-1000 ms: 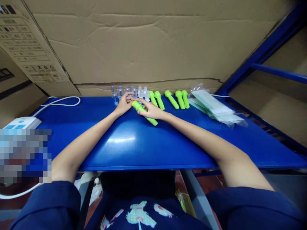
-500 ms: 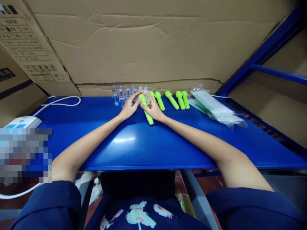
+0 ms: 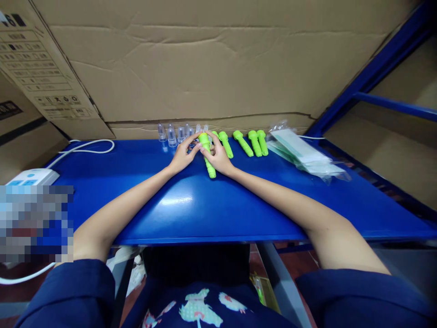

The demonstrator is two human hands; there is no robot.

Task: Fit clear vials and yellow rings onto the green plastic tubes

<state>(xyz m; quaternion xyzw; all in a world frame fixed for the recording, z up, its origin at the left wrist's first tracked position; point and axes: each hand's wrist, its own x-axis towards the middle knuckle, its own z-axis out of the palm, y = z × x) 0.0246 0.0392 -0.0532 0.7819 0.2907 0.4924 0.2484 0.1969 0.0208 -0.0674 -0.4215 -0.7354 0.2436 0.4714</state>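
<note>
A lime-green flashlight [image 3: 208,163] is held between both hands over the blue table, its narrow tail toward me and its wide head away. My left hand [image 3: 184,155] pinches the head from the left with thumb and fingers. From the right, my right hand [image 3: 220,157] is closed around the upper body, thumb along it. Yellow shows at the top of the head; what lies under the fingers is hidden. Just behind the hands stand several clear plastic caps [image 3: 171,135]. To the right lie several more green flashlights [image 3: 243,143].
A plastic bag with pale green and white sheets [image 3: 302,150] lies at the right of the blue table [image 3: 211,214]. On the left are a white power strip [image 3: 34,176] and its looped cable [image 3: 92,146]. A cardboard wall [image 3: 205,68] closes off the back; a blue frame [image 3: 368,68] rises at right.
Both hands keep their hold on the flashlight, with the fingers shifting slightly around its head. The whole view has moved a little.
</note>
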